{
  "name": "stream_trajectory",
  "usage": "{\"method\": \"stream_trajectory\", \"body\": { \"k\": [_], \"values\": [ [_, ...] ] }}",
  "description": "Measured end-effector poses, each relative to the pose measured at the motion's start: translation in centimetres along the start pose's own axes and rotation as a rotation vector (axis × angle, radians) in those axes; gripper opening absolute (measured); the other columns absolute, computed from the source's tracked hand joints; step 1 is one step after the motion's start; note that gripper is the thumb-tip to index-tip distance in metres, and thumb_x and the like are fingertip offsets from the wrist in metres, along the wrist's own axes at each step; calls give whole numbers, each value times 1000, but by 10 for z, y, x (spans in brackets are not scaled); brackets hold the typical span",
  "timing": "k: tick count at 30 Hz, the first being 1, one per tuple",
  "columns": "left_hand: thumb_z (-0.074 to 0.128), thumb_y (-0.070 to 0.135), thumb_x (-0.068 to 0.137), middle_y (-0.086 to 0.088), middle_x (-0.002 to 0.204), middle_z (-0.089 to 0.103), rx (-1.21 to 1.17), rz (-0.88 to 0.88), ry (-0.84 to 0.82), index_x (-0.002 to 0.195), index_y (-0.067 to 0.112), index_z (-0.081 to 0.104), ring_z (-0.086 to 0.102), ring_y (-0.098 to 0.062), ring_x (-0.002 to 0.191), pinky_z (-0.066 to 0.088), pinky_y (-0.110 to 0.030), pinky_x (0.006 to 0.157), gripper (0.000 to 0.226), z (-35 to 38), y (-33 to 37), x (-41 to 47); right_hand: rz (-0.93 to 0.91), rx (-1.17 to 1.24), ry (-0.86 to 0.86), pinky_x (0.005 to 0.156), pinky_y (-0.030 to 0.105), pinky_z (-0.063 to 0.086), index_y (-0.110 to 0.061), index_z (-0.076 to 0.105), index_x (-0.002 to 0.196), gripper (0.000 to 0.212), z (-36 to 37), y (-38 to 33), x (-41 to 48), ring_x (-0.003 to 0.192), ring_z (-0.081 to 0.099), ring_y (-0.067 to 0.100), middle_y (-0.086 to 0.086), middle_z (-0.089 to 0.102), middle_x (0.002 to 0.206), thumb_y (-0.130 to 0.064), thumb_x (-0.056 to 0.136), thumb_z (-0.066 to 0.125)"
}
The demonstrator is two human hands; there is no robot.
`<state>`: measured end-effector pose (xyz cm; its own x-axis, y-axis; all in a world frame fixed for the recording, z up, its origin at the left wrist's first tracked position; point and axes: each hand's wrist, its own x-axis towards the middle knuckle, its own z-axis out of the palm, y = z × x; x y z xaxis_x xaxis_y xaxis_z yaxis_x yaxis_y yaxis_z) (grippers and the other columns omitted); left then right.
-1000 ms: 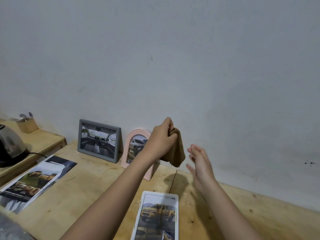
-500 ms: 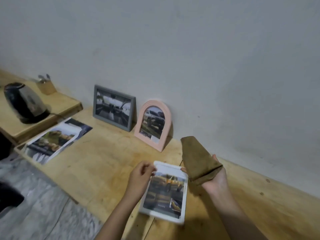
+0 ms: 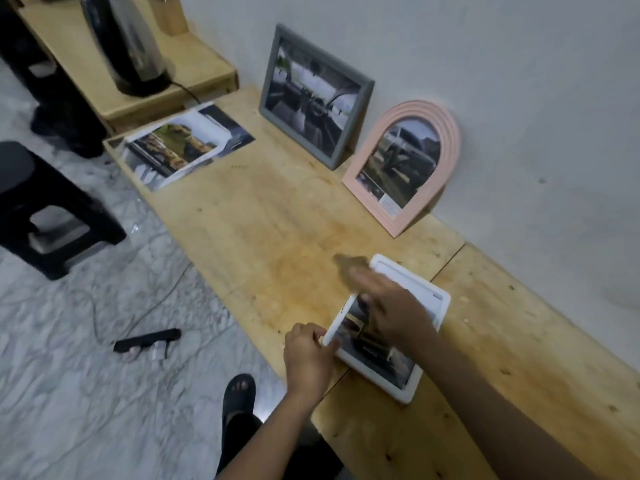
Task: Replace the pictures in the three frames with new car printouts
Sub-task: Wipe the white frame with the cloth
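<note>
**Frame swap under way:** A white frame [image 3: 437,304] is shown lying at the near edge of a wooden bench [image 3: 277,220]. Its left edge is pinched and raised by the left hand [image 3: 308,355]. The right hand [image 3: 391,306] is held over it but smeared by motion, so its grip cannot be told. A brown blur [image 3: 348,263] is caught just beyond its fingers. A car picture is visible inside the frame.

Farther along, a grey frame [image 3: 349,129] and a pink arched frame [image 3: 446,161] are propped side by side against the wall [image 3: 519,98], each filled with a car picture. Whether those pictures are old or new cannot be told. A stack of printouts [image 3: 180,143] is left at the far left end of the bench, well apart from the hands. The job is judged unfinished, with at least this frame not yet closed and stood up.

The bench is pale, stained plywood. At far left a kettle [image 3: 131,50] is stood on a lower shelf [image 3: 201,67]. A black stool [image 3: 45,202] and a black device [image 3: 147,341] with a cable are seen on the marbled floor [image 3: 86,393].
</note>
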<state>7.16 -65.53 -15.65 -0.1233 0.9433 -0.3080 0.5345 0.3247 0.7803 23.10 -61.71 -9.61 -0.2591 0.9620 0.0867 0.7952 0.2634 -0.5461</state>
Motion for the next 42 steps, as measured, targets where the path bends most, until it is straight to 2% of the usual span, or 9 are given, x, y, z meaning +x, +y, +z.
{"method": "stream_trajectory", "body": {
  "k": [4,8,15,21,26,30,36,38,42],
  "values": [
    [81,20,68,6,77,52,-175,-52,58,57,32,53,50,-23,83,43,-35,69,33,0,-3,1,-366,-384,-225,87,39,52,-30,61,119,40,45,20,-8,112,61,17,-4,63,124,-20,83,45],
    [82,16,67,9,75,52,-171,-59,76,56,35,51,53,-26,82,48,-43,72,38,0,0,1,-385,-371,-197,100,39,43,-24,66,116,38,52,28,-16,120,56,16,-3,63,124,-28,91,37],
    [79,18,73,10,79,48,-167,-83,56,64,34,51,53,-25,88,48,-41,77,33,0,2,-1,-476,-391,-118,93,32,37,-23,68,106,28,59,47,2,110,62,18,-3,68,113,-23,89,47],
    [76,24,75,7,85,50,-167,-92,12,69,32,52,53,-22,92,48,-34,80,26,-1,-1,-1,-202,-454,-99,93,34,40,-24,68,97,35,24,70,30,105,62,23,-2,68,105,-20,77,39],
    [75,23,76,3,84,52,-98,-64,-27,67,34,50,53,-23,87,48,-33,75,28,-2,-3,3,-7,-469,-173,91,40,44,-23,66,98,27,7,97,49,102,61,23,-2,67,106,-32,78,50],
    [58,20,85,-4,89,51,245,116,-159,75,19,48,49,-22,86,42,-31,65,15,-5,4,14,62,-283,-112,90,43,47,-9,65,107,30,18,101,44,105,57,30,10,63,113,-14,80,53],
    [43,30,98,-6,111,55,674,221,-263,114,13,50,56,-25,100,39,-31,66,25,7,38,35,84,-288,-168,95,36,41,-15,55,118,43,14,100,42,117,46,23,5,53,125,-35,92,28],
    [43,29,98,-7,111,56,737,193,-288,115,13,51,58,-27,100,40,-31,67,24,10,40,39,78,-347,-182,92,36,41,-17,55,120,48,15,101,41,118,47,24,4,52,127,-38,92,22],
    [43,29,97,-8,103,58,738,205,-291,111,14,54,58,-28,91,36,-29,61,24,9,42,37,180,-428,-100,88,38,41,-21,48,133,37,18,97,39,117,48,26,4,51,131,-25,97,38]
  ]
}}
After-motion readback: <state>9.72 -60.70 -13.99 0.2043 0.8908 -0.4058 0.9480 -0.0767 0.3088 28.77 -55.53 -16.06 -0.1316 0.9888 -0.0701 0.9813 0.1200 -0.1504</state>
